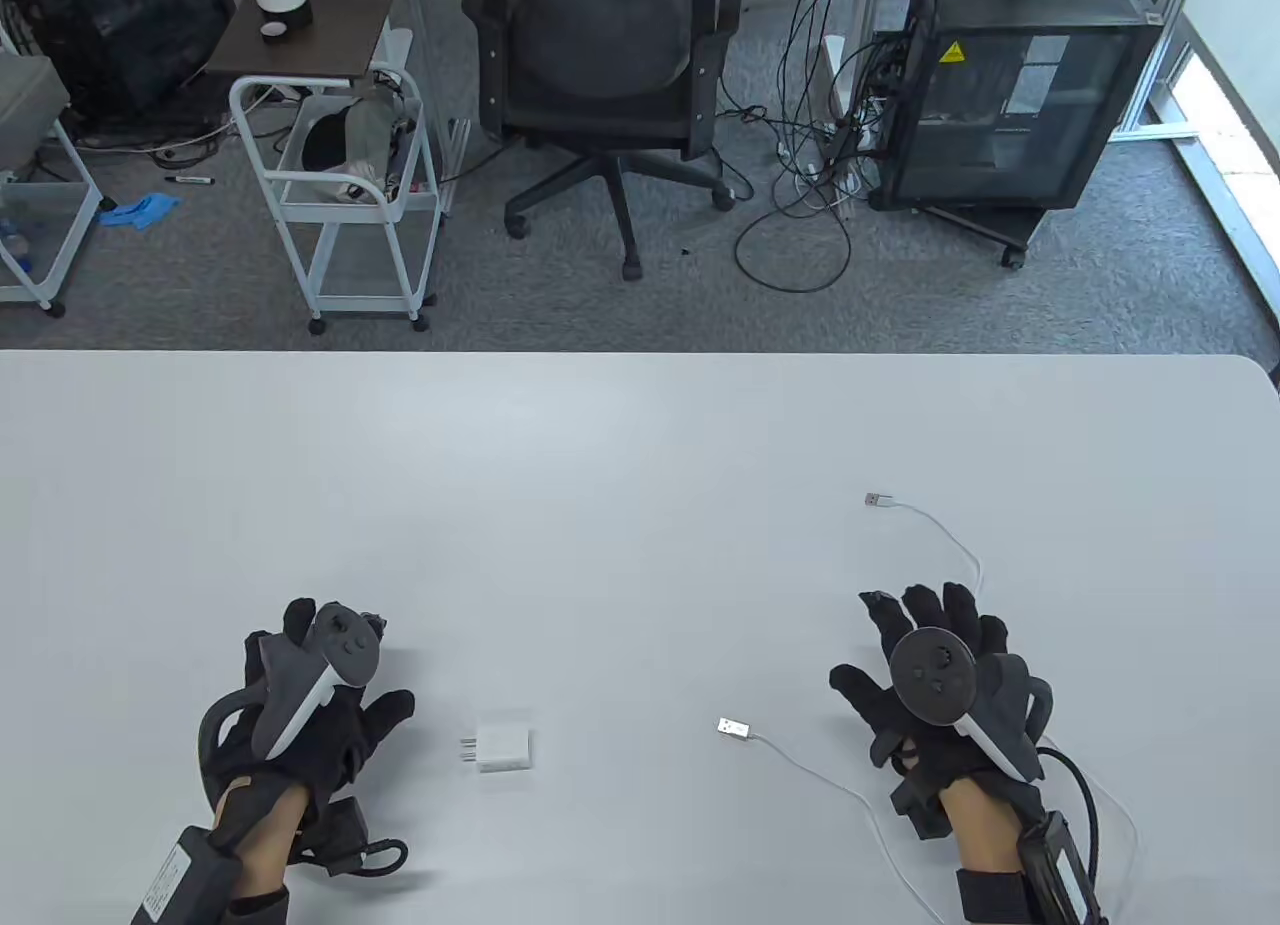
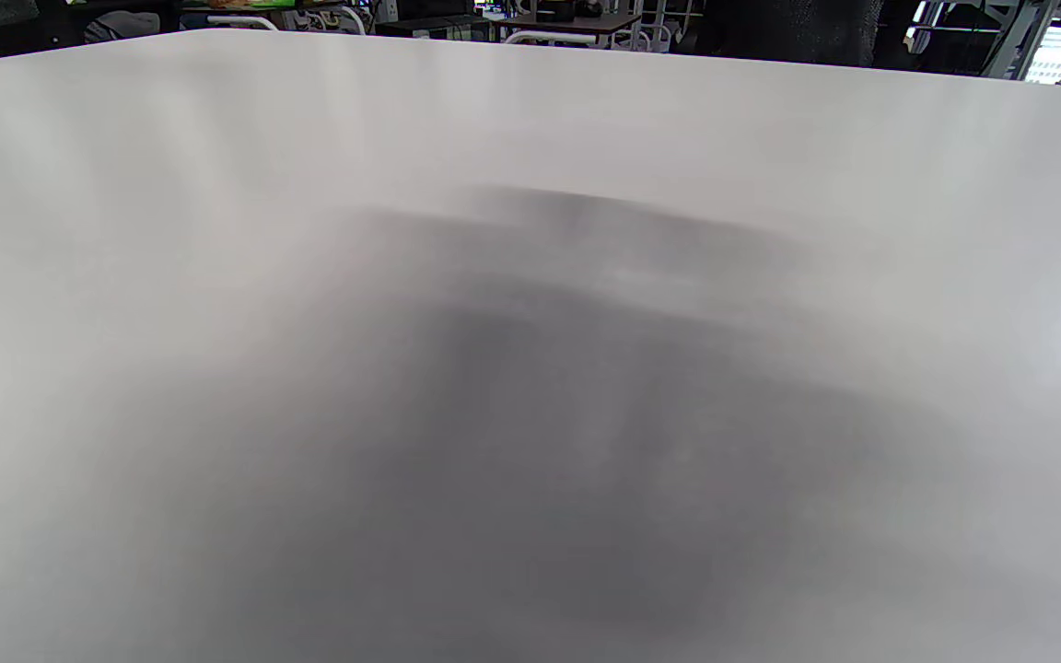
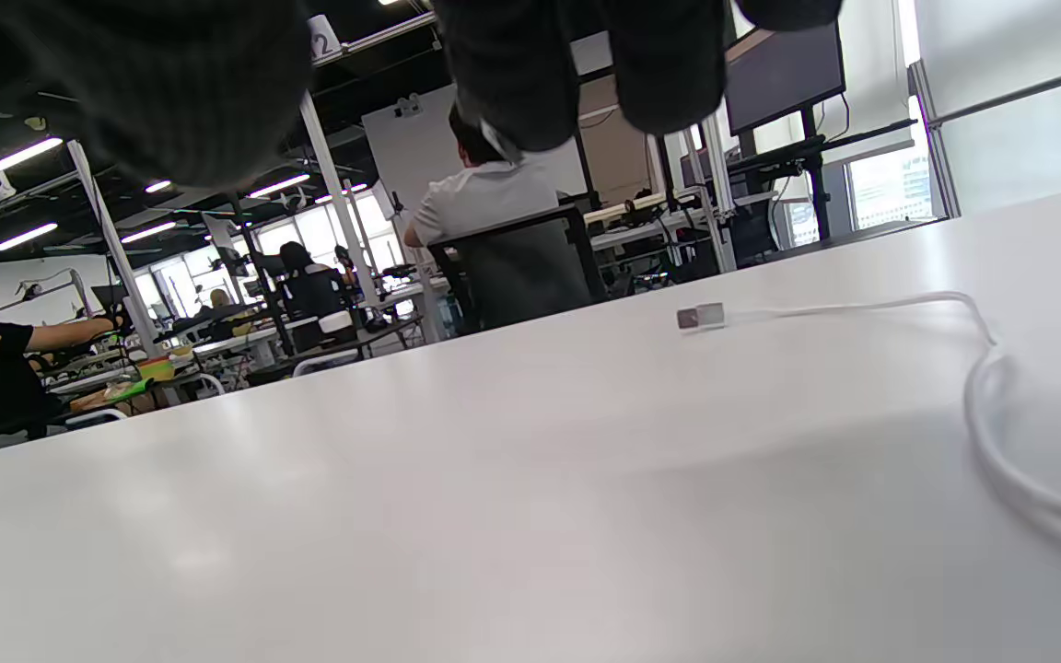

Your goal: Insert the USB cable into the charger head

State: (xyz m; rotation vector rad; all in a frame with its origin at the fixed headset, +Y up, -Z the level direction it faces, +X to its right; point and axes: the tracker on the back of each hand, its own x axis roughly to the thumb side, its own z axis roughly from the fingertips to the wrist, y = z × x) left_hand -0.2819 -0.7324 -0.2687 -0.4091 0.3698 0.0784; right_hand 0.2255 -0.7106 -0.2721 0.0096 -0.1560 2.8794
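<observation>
Both hands lie flat and spread on the table (image 1: 640, 445), holding nothing. The left hand (image 1: 300, 710) has the charger head (image 1: 503, 750) near at its 3 o'clock. The right hand (image 1: 935, 690) has the USB cable (image 1: 800, 760), its nearer plug at 9 o'clock, the far plug at 12.

- We see the left wrist view blurred to grey; nothing on the table (image 2: 530, 110) reads.
- The USB cable (image 1: 830, 780) passes under the right hand (image 1: 940, 705).
</observation>
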